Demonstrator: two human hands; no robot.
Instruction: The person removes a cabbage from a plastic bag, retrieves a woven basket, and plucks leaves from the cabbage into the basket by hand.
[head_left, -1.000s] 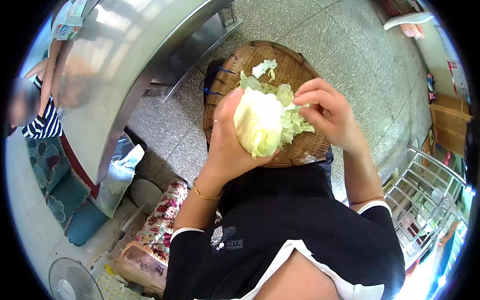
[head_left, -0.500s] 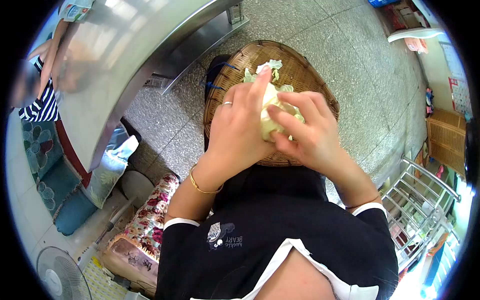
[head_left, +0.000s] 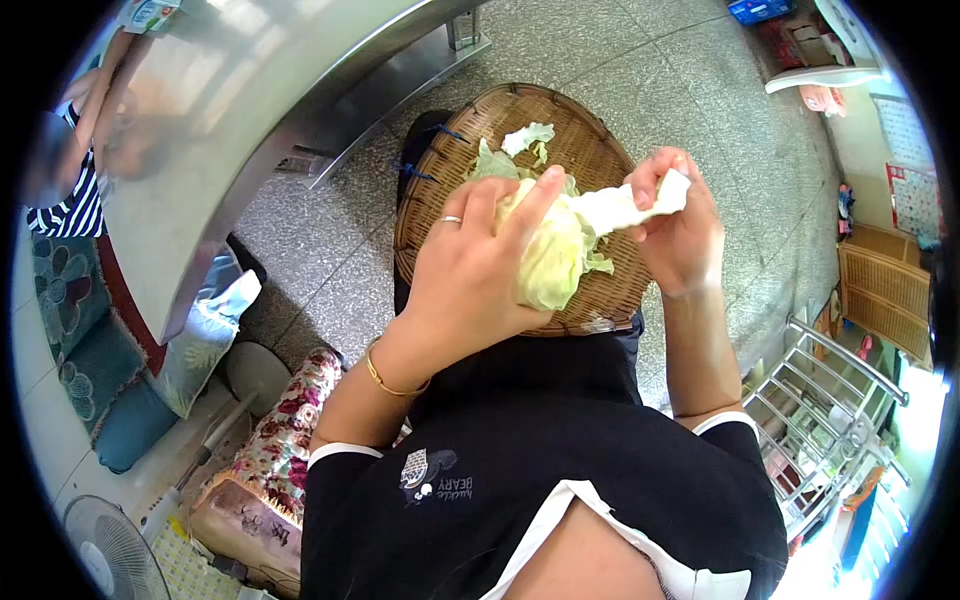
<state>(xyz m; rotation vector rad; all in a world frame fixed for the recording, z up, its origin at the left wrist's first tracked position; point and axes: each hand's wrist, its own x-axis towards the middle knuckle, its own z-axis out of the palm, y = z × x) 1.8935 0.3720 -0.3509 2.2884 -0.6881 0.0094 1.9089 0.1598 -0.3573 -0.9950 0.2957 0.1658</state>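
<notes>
A pale green cabbage rests over the round woven bamboo tray on my lap. My left hand is wrapped round the cabbage's left side, a ring on one finger. Out to the right, my right hand pinches a whitish cabbage leaf, which stretches from the head to my fingers. Whether the leaf is still joined to the head I cannot tell. Torn leaf pieces lie on the tray's far part, beyond the cabbage.
A shiny metal table stands at the left, with a person in a striped top behind it. Lower left are a fan and a flower-patterned cushion. A metal rack stands at the right.
My right hand has moved off the cabbage, to the right, drawing a leaf outward. More of the cabbage now shows. My left hand stays on it.
</notes>
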